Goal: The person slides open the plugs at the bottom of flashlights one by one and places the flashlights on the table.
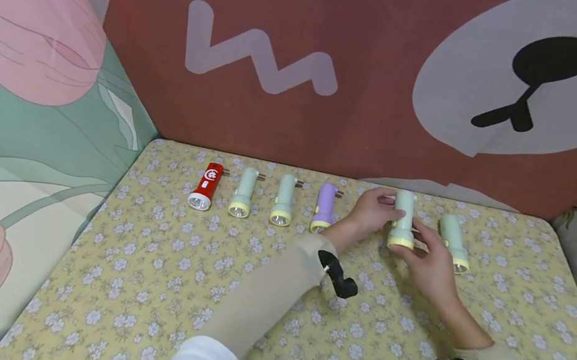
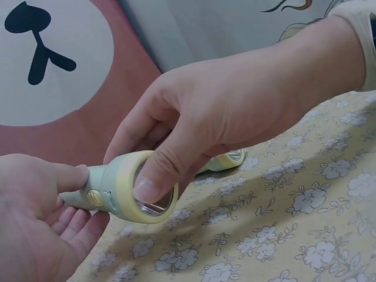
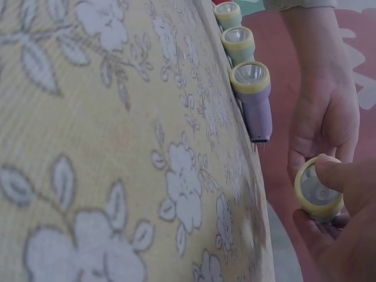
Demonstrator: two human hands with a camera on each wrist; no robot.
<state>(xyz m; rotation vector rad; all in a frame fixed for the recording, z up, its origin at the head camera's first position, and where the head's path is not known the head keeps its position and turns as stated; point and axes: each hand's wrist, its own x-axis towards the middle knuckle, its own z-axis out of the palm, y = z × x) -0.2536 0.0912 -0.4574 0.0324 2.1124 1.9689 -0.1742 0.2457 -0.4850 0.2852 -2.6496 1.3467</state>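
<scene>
Both hands hold one mint-green flashlight (image 1: 403, 214) with a yellow rim, over the back right part of the table. My left hand (image 1: 373, 211) pinches its body from the left, thumb across the front near the yellow switch (image 2: 94, 198). From the right, my right hand (image 1: 432, 266) grips the head end. Its thumb lies over the lens (image 3: 318, 191), as both wrist views show. A purple flashlight (image 1: 325, 203) lies just left of my left hand. Another mint flashlight (image 1: 453, 239) lies right of my right hand.
Farther left in the row lie two mint flashlights (image 1: 285, 195) and a red flashlight (image 1: 207, 183) with a white head. Metal prongs (image 1: 339, 194) stick out from the purple one. The flowered tablecloth (image 1: 145, 296) ends at a red-brown printed backdrop (image 1: 285, 129).
</scene>
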